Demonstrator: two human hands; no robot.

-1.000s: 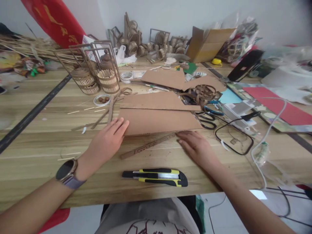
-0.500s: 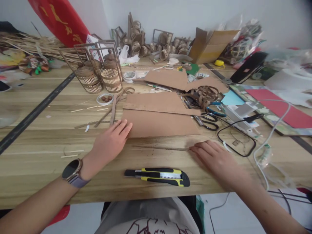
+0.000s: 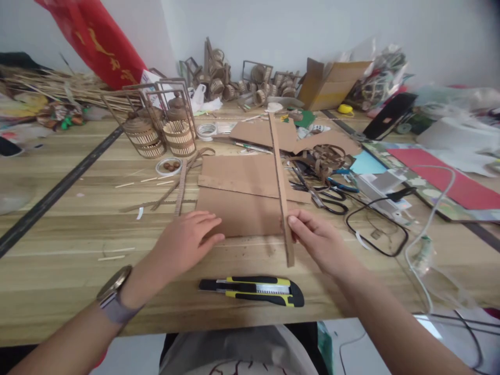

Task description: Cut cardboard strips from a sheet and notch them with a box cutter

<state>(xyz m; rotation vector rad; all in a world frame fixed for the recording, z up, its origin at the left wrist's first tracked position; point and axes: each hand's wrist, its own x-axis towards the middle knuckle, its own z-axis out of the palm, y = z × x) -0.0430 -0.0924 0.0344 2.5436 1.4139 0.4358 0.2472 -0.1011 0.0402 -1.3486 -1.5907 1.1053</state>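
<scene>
A long narrow cardboard strip (image 3: 278,172) is pinched between the thumb and fingers of my right hand (image 3: 312,234), near its lower end. It stands up over a brown cardboard sheet (image 3: 242,208) on the table. My left hand (image 3: 191,237) is open beside the sheet's lower left corner, fingers apart, holding nothing. Another cardboard strip (image 3: 230,188) lies across the sheet. A yellow and black utility knife (image 3: 253,290) rests near the table's front edge, below both hands.
Scissors (image 3: 334,203), a cable (image 3: 402,245) and coiled brown strips (image 3: 328,159) lie to the right. Small baskets in frames (image 3: 179,133) stand at the back left, near a tape roll (image 3: 207,131). An open cardboard box (image 3: 332,83) sits behind.
My right hand has lifted the strip off the table and turned it from lying sideways to pointing away from me. My left hand has come off the sheet's edge, its thumb now spread.
</scene>
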